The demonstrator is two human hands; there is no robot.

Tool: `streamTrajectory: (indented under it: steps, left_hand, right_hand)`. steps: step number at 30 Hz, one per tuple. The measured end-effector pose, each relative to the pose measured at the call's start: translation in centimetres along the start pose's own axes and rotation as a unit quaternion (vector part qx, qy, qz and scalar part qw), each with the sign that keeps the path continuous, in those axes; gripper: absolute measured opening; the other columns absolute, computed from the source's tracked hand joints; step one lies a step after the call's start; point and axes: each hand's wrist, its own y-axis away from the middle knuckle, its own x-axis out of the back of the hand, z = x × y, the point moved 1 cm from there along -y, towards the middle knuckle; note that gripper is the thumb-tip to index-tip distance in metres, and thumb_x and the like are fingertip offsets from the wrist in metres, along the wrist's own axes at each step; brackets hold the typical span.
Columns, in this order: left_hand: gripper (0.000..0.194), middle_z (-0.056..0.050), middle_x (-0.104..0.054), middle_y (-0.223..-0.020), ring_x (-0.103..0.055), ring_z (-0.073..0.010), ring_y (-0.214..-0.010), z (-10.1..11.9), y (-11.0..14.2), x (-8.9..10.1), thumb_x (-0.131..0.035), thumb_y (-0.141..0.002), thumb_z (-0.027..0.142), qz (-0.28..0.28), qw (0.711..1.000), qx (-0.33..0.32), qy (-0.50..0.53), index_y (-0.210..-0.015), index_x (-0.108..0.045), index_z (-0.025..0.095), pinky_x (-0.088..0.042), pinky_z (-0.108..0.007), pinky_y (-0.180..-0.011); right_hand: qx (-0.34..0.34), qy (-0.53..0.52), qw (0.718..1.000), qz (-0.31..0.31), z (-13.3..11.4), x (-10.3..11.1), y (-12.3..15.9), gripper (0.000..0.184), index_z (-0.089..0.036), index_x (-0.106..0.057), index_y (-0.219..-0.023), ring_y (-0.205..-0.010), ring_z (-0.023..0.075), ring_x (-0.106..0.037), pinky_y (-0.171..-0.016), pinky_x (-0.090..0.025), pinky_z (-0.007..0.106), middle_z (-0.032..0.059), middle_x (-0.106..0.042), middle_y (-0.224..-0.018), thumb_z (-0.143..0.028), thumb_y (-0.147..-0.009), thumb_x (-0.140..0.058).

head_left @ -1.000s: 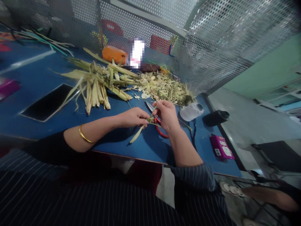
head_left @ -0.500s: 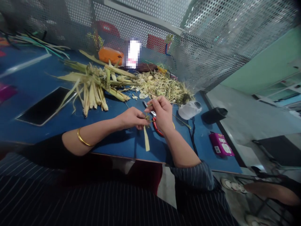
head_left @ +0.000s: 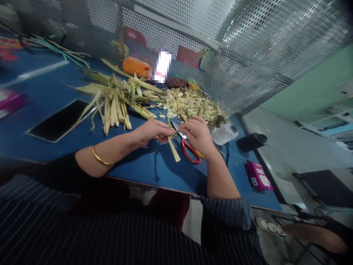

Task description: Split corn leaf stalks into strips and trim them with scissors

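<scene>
My left hand [head_left: 157, 130] pinches a pale green corn husk strip [head_left: 173, 150] that hangs down below the fingers, with a thinner end standing up above them. My right hand [head_left: 197, 134] is closed close beside it, pinching a thin end of the strip between thumb and fingertips. Under and beside the right hand lie scissors [head_left: 189, 152] with red handles, their blades pointing to the back left. A bundle of corn husks [head_left: 114, 108] lies beyond my left hand, and a heap of shredded husk scraps [head_left: 193, 105] is beyond my right hand.
On the blue table [head_left: 138, 165] are a dark flat panel [head_left: 62, 119], an orange packet [head_left: 136, 67], a lit phone screen [head_left: 162, 66], a white roll [head_left: 224, 134], a black cylinder [head_left: 251, 141] and a purple tissue pack [head_left: 259, 176]. A perforated metal screen [head_left: 176, 25] closes the back. A person's leg [head_left: 314, 235] shows at right.
The strip has turned, its lower end swinging from left to right, and its thin end now stands upright. My right hand has lowered and shifted right, uncovering more of the scissors.
</scene>
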Motion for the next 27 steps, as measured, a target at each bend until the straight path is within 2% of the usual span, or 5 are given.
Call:
streamTrajectory:
  steps: [7,11,13,19,27]
  left_hand:
    - [0.017,-0.010,-0.070,-0.070,-0.063,-0.0122,-0.057,0.1,0.1,0.0,-0.076,-0.069,0.024,-0.007,0.999,0.026,0.019,-0.077,-0.075,0.010,-0.052,-0.025,-0.058]
    - [0.016,-0.009,-0.071,-0.076,-0.060,-0.0085,-0.056,0.3,-0.3,0.5,-0.076,-0.070,0.021,0.055,0.993,0.007,0.100,-0.082,-0.075,0.012,-0.044,-0.018,-0.046]
    - [0.014,-0.008,-0.071,-0.079,-0.052,-0.0042,-0.049,0.4,-0.5,0.8,-0.074,-0.073,0.020,0.091,0.985,-0.013,0.147,-0.084,-0.075,0.013,-0.032,-0.015,-0.037]
    - [0.014,-0.005,-0.068,-0.079,-0.036,0.0012,-0.040,0.5,-0.5,0.2,-0.070,-0.080,0.020,0.090,0.976,-0.048,0.193,-0.090,-0.071,0.011,-0.017,-0.014,-0.032]
    - [0.018,-0.004,-0.069,-0.076,-0.037,-0.0004,-0.041,0.8,-0.6,0.4,-0.073,-0.076,0.022,0.154,0.973,-0.085,0.147,-0.089,-0.069,0.010,-0.022,-0.016,-0.035]
  right_hand:
    - [-0.014,0.064,0.996,0.057,0.5,-1.2,-0.2,0.026,-0.022,-0.062,-0.077,-0.083,0.0187,-0.058,-0.101,-0.032,0.038,0.0031,-0.065,-0.080,-0.032,-0.095,-0.046]
    - [-0.081,0.073,0.969,0.223,0.1,-1.1,0.3,0.020,-0.022,-0.065,-0.094,-0.108,0.0248,-0.055,-0.099,-0.034,0.041,0.0104,-0.065,-0.109,-0.033,-0.094,-0.049]
    - [-0.130,0.030,0.954,0.268,-0.4,-1.4,0.6,0.022,-0.021,-0.066,-0.095,-0.104,0.0253,-0.056,-0.092,-0.038,0.040,0.0113,-0.065,-0.103,-0.034,-0.094,-0.048]
    - [-0.177,-0.263,0.947,0.041,-2.3,-4.9,0.2,0.022,-0.021,-0.068,-0.084,-0.077,0.0176,-0.059,-0.072,-0.042,0.029,0.0028,-0.068,-0.082,-0.041,-0.086,-0.059]
    - [-0.131,-0.324,0.936,-0.028,-4.4,-5.1,0.5,0.031,-0.021,-0.059,-0.061,-0.067,0.0146,-0.054,-0.068,-0.039,0.028,-0.0005,-0.056,-0.065,-0.033,-0.090,-0.053]
